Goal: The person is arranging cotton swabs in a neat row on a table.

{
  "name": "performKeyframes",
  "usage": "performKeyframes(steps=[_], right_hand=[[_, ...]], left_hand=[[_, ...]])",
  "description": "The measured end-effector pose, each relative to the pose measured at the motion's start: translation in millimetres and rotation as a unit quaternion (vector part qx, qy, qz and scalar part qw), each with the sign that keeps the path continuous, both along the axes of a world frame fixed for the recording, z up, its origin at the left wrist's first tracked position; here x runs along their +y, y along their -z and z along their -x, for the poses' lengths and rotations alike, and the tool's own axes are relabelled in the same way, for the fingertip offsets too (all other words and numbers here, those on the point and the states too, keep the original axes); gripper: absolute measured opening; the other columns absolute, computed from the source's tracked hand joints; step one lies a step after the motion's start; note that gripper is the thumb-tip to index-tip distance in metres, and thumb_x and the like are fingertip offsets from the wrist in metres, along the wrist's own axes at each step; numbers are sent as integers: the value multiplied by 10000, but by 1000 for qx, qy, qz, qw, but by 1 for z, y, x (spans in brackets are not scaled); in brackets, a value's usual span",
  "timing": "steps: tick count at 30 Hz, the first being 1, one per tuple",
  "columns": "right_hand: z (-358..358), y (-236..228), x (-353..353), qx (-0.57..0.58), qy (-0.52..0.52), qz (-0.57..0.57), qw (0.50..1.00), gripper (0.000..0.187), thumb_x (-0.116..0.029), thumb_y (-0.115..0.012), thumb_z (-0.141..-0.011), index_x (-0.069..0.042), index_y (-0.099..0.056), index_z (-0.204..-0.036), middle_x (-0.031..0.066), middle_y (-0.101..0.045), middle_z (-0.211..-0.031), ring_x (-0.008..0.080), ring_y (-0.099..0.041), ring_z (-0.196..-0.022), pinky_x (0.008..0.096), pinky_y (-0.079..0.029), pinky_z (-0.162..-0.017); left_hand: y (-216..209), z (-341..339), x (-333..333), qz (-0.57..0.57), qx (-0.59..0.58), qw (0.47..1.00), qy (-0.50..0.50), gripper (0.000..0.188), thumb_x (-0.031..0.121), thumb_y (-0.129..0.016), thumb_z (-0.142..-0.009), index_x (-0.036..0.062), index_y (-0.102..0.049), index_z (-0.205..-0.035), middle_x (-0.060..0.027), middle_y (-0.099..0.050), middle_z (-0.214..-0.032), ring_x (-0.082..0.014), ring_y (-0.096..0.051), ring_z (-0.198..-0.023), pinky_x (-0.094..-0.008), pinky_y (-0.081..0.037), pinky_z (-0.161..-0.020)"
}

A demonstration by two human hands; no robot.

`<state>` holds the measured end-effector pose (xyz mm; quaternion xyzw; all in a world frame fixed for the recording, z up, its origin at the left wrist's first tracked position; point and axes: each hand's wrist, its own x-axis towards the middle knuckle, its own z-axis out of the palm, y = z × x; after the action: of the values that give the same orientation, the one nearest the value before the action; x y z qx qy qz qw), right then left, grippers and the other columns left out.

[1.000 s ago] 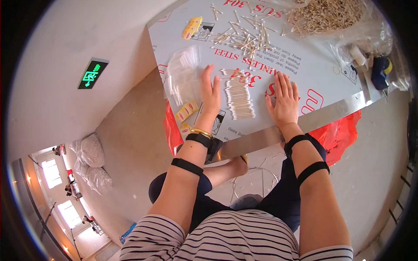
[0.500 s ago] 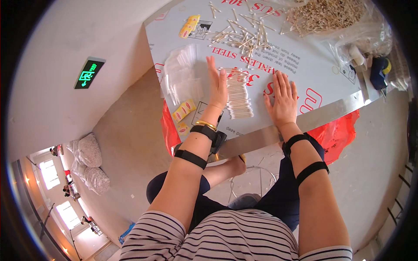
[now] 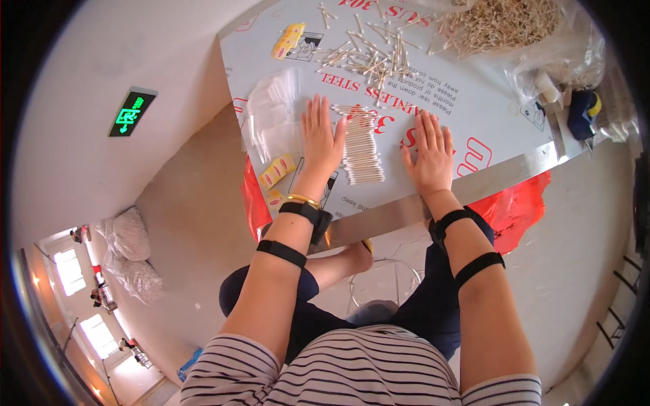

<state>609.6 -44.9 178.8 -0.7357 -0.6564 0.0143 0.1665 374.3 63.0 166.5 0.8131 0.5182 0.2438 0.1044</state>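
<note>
A neat row of cotton swabs (image 3: 363, 150) lies side by side on the table (image 3: 474, 128), between my hands. My left hand (image 3: 322, 139) rests palm down just left of the row, fingers stretched out, its thumb near the swab ends. To the right of the row, with a gap, my right hand (image 3: 430, 154) lies flat with fingers extended. Neither hand holds anything. Left of my left hand is a stack of clear plastic bags (image 3: 273, 111). Yellow printed labels (image 3: 277, 172) lie below the bags. Farther back, loose cotton swabs (image 3: 376, 57) are scattered.
A big heap of swabs (image 3: 504, 27) fills an open plastic bag at the far right. A dark blue and yellow tool (image 3: 583, 111) sits by the right edge. More yellow labels (image 3: 289, 40) lie at the far left. Red plastic (image 3: 518, 210) hangs below the metal table edge (image 3: 379, 223).
My left hand has turned from standing on its edge against the row to lying palm down, slightly to the left. My right hand stays flat. The whole view has shifted a little.
</note>
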Motion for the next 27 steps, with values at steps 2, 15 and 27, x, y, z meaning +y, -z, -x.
performKeyframes(steps=[2, 15, 27], right_hand=[[-2, 1, -2, -2, 1, -10, 1000, 706, -364, -571, -966, -71, -353, -1570, 72, -358, -1627, 232, -299, -1523, 484, -214, -1259], [42, 2, 21, 13, -77, 36, 996, 686, -371, -535, -1010, -27, -335, -1569, 112, -298, -1641, 294, -241, -1532, 502, -166, -1266], [53, 8, 25, -20, -73, 49, 996, 733, -507, -485, -1022, -85, -320, -1599, 133, -230, -1686, 349, -131, -1575, 584, -85, -1252]], left_hand=[[4, 5, -11, 3, 6, 1000, -22, 664, 397, -476, -1048, 8, -324, -1565, -203, -288, -1643, -413, -230, -1533, -548, -168, -1252], [1, 9, -15, -11, 125, 992, -22, 745, 500, -376, -1057, -9, -268, -1590, -179, -256, -1671, -329, -225, -1554, -551, -115, -1262], [3, 2, -13, 4, 137, 990, -22, 870, 617, -361, -1029, -44, -256, -1585, -242, -210, -1669, -402, -147, -1563, -565, -66, -1260]])
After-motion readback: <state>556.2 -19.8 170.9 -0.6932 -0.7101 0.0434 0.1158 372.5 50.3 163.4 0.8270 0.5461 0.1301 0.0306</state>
